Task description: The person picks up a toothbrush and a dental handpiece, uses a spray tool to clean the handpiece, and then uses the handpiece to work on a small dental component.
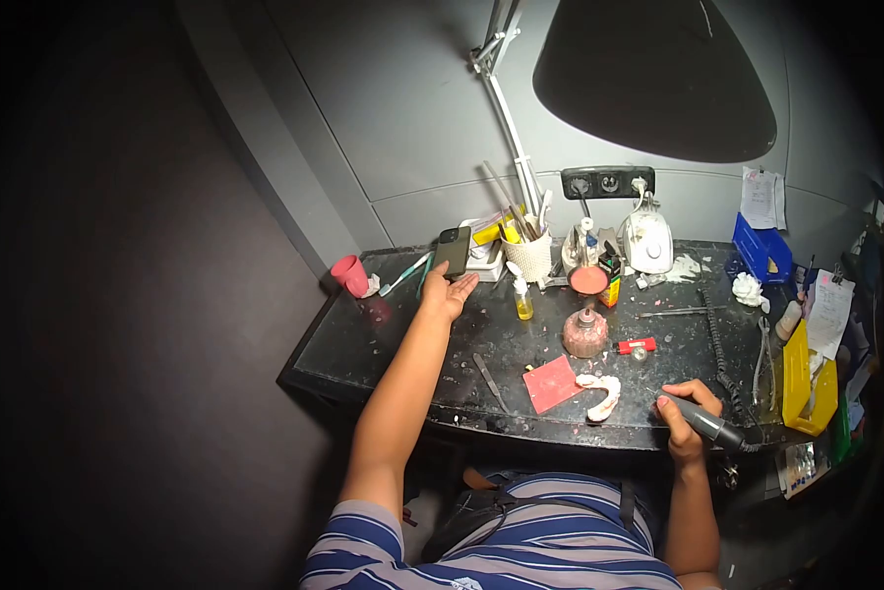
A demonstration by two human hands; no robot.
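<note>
Nearest you, at the right, your right hand (690, 421) has its grip closed around a dark handpiece (709, 425), its tip pointing left over the near edge of the black surface (363, 344). Just left of that tip lies a pale horseshoe-shaped piece (604, 398), touching or almost touching a red sheet (550, 384) on its left. Further left, a slim flat tool (490, 381) lies slantwise. A yellow bin (809, 390) stands at the right end.

Beyond the sheet sit a round pink jar (585, 336) and, to its right, a red lighter (637, 346). Your left hand (448, 297) reaches farther out, its grip released and fingers spread, the thumb at the near edge of a dark phone (453, 252); you can't tell whether it bears any weight. Right of the hand stands a bottle of yellow liquid (524, 307); a pink cup (348, 274) is at the far left.

At the back, a textured white pot (527, 260) holds tools, and a blue bin (760, 251) stands at the right.
</note>
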